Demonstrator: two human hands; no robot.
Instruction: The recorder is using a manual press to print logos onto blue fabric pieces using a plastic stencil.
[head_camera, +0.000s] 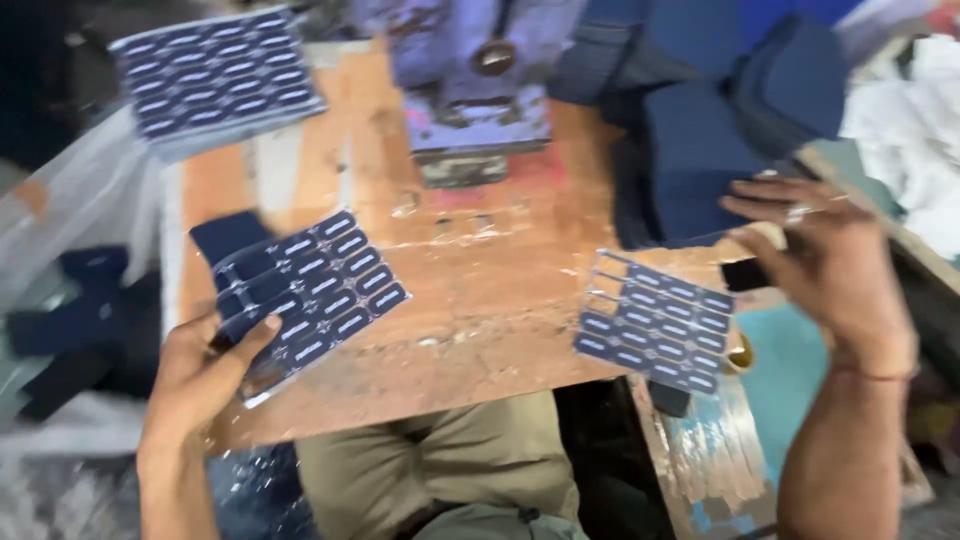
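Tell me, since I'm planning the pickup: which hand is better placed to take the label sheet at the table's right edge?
Probably right. The right hand hovers just beside that sheet; the left hand already grips another sheet across the table.

Soft, even light fills the frame, brightest on the white cloth (925, 130) at the upper right and dim in the upper left corner. Motion blur smears everything: the right hand (825, 265) and the dark blue fabric pile (730, 110) lack sharp edges. Shadows on the surface (480, 310) are faint. The clear plastic (75, 210) at the left edge shows pale glare.
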